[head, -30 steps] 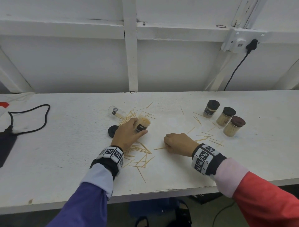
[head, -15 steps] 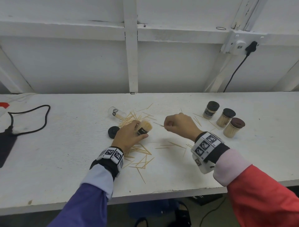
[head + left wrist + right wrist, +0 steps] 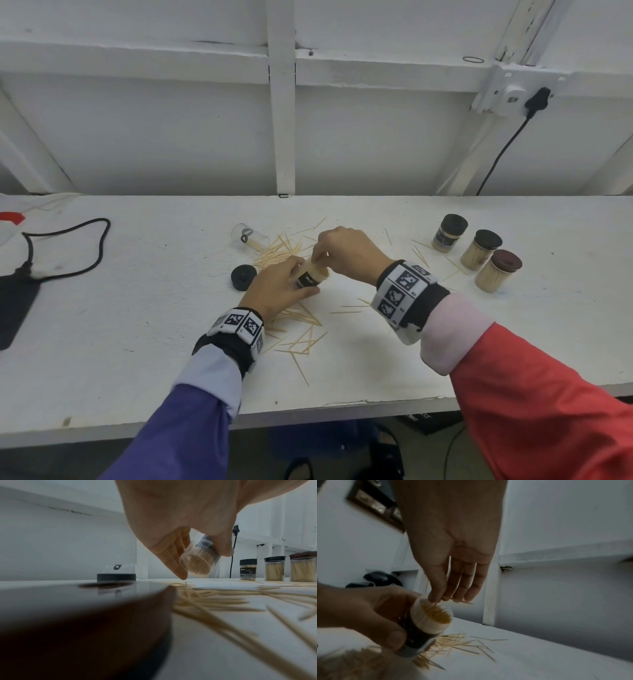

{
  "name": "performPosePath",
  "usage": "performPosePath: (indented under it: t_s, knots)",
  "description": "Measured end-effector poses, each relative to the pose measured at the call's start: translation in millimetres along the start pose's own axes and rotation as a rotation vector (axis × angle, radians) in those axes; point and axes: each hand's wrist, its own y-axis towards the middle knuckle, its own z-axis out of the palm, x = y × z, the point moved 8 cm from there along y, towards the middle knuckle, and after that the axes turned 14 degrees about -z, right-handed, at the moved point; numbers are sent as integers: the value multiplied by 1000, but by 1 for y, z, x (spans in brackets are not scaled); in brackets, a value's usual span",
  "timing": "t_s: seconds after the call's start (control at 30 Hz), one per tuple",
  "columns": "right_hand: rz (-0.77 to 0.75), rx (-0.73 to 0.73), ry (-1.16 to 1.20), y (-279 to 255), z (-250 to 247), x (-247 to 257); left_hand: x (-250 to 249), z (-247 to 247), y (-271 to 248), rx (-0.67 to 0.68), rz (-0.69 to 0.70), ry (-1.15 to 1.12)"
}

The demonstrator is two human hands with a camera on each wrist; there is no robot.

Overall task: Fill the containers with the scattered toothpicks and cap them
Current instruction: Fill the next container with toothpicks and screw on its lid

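My left hand (image 3: 291,284) grips an uncapped clear container (image 3: 313,275) with a dark label, tilted right and packed with toothpicks (image 3: 435,614). The right hand (image 3: 320,255) sits at the container's mouth, thumb and fingertips (image 3: 443,599) pinching a few toothpicks over the opening. A loose black cap (image 3: 244,277) lies left of the left hand. A nearly empty clear container (image 3: 248,236) lies on its side behind it. Scattered toothpicks (image 3: 301,329) lie under and around both hands.
Three capped, filled containers (image 3: 481,248) stand at the right, with a few stray toothpicks (image 3: 421,255) beside them. A black cable (image 3: 68,246) and a dark flat device (image 3: 13,308) lie far left. The table's front edge (image 3: 308,411) runs near my sleeves.
The right hand rose from the table with toothpicks and moved left and back to the container's mouth. The left hand kept hold of the container and tilted it toward the right hand.
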Motion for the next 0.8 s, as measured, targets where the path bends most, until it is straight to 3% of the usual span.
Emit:
performPosePath:
  t_s: [0.23,0.4,0.63,0.8]
  knots:
    - [168,-220,505,2,0,-28,-2,-1,0,2,24,-52]
    - [201,-219,638,1,14,-37,0,-3,0,-20,38,-79]
    - [244,-333,855,-15,18,-53,3,-7,3,-68,19,-96]
    - [257,-313,854,-26,25,-59,4,-6,4,-66,13,-72]
